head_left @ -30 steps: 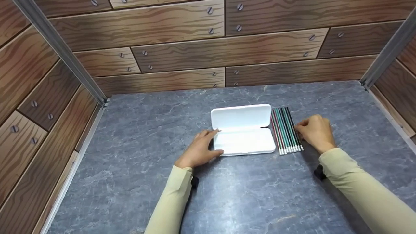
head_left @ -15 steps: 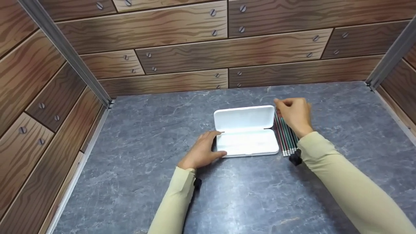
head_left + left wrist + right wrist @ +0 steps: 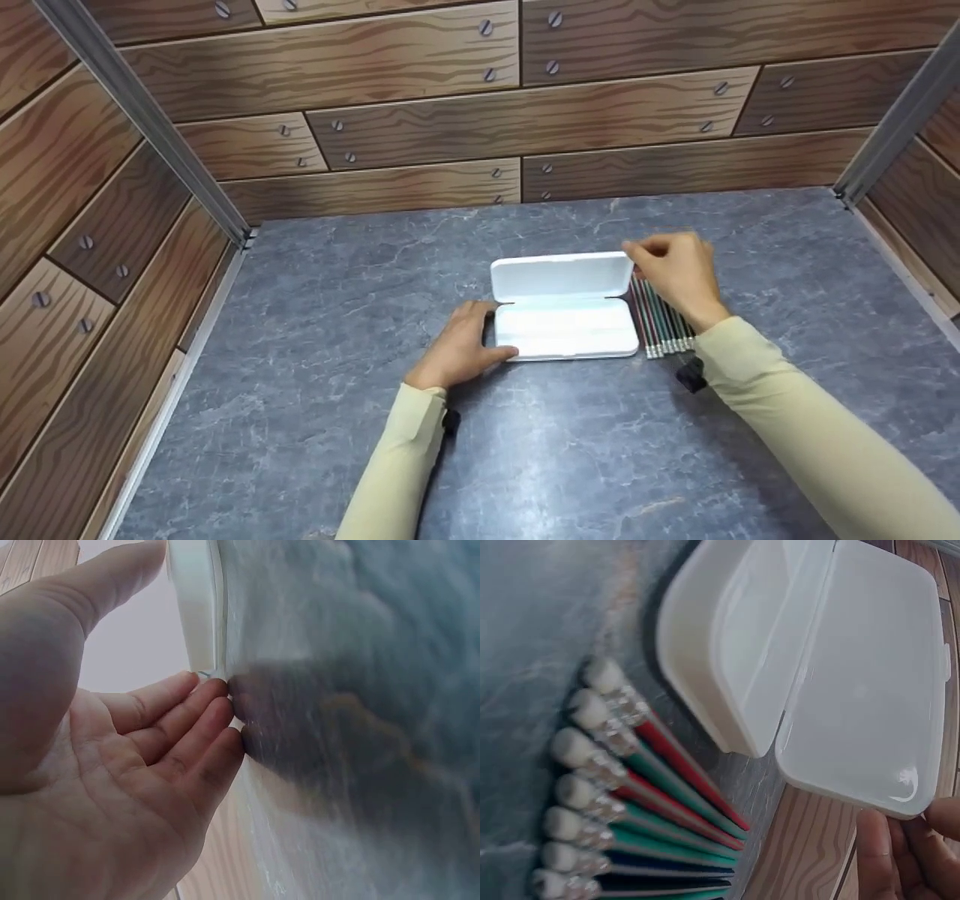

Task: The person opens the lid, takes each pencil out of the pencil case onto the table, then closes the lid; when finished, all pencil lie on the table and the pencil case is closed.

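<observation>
A white pencil case [image 3: 566, 328] lies open on the table, its lid [image 3: 562, 279] raised at the back. The inside bottom shows bare white. At the lid's right corner, my right hand [image 3: 679, 274] pinches the edge between thumb and fingers; the right wrist view shows these fingers [image 3: 877, 851] at the lid's rim. My left hand [image 3: 459, 345] spans the case's left end, thumb at the front corner and relaxed fingers by the back corner. Several pencils [image 3: 660, 319] lie side by side right of the case, partly hidden under the right hand. Their white erasers [image 3: 574, 748] point toward me.
The grey marbled table [image 3: 337, 300] stretches around the case. Wood-patterned panels [image 3: 420, 112] form the back wall, with more panels at both sides. Metal posts [image 3: 150, 112] stand at the back corners.
My right hand has moved from the pencils' right side up and left to the lid's corner, which it now pinches. The lid looks slightly more tipped. The left hand stays at the case.
</observation>
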`<state>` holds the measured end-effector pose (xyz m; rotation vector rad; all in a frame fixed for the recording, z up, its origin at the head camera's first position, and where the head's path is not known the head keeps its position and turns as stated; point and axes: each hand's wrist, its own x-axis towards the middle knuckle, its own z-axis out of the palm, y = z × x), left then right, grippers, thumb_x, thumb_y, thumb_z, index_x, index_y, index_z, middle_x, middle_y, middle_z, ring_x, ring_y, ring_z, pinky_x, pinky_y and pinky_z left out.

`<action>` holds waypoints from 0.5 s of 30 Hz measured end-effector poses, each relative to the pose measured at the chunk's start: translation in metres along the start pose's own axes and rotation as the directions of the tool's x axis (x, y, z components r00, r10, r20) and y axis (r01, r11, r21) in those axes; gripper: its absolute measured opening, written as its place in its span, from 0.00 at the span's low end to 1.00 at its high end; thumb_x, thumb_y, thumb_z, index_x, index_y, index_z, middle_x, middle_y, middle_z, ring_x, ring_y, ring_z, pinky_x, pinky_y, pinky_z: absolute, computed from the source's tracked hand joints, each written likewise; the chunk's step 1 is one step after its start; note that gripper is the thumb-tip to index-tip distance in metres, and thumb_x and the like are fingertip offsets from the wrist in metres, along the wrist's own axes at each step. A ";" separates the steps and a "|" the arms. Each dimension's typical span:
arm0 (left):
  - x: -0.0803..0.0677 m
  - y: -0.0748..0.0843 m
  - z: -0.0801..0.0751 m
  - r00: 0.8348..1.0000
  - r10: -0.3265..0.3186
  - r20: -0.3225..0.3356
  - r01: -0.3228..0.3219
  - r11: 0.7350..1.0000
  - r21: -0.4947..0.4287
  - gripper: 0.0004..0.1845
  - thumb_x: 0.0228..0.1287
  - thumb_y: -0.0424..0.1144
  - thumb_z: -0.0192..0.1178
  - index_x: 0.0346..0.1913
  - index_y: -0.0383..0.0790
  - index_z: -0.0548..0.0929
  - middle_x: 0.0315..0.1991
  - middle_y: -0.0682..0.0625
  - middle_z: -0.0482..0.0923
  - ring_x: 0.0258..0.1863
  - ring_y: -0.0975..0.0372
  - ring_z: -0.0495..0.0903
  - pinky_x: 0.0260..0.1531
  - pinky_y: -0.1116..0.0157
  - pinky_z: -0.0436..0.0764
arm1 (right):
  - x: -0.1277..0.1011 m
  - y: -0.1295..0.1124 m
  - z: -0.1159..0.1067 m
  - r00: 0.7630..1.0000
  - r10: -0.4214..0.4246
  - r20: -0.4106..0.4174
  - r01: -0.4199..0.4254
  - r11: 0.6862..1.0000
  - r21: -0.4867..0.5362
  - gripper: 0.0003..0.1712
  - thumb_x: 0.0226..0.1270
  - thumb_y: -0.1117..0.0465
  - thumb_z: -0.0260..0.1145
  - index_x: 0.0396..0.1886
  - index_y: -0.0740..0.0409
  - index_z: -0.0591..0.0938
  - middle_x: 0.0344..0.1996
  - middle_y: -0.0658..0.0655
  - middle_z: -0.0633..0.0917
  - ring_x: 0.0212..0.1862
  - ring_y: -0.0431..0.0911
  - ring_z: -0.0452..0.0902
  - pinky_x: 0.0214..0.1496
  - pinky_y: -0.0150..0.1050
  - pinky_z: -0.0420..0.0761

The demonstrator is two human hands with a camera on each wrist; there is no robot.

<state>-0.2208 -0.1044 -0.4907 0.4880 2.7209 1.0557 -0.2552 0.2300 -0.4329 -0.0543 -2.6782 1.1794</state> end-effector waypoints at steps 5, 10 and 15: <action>0.002 0.000 -0.002 1.000 -0.004 -0.002 0.004 1.000 0.025 0.39 0.74 0.50 0.77 0.78 0.32 0.76 0.73 0.37 0.76 0.76 0.46 0.75 0.82 0.47 0.75 | -0.014 0.010 -0.006 0.996 -0.085 0.039 0.085 0.996 0.014 0.23 0.83 0.45 0.72 0.51 0.62 0.96 0.38 0.63 0.96 0.34 0.44 0.89 0.34 0.26 0.79; 0.003 -0.005 -0.004 1.000 -0.007 -0.011 0.007 0.999 0.042 0.39 0.74 0.51 0.77 0.75 0.29 0.78 0.71 0.38 0.76 0.73 0.46 0.76 0.79 0.48 0.78 | -0.028 0.019 -0.006 0.984 -0.144 0.109 0.143 0.990 0.018 0.17 0.82 0.52 0.73 0.53 0.62 0.94 0.49 0.64 0.95 0.46 0.50 0.89 0.47 0.26 0.81; 0.002 -0.009 -0.007 1.000 -0.012 0.009 0.012 0.999 0.034 0.40 0.73 0.53 0.77 0.75 0.27 0.77 0.72 0.37 0.75 0.73 0.46 0.75 0.79 0.47 0.77 | -0.039 0.028 0.002 0.958 -0.215 0.189 0.228 0.973 -0.046 0.10 0.78 0.59 0.75 0.50 0.60 0.95 0.51 0.62 0.95 0.51 0.56 0.90 0.53 0.34 0.83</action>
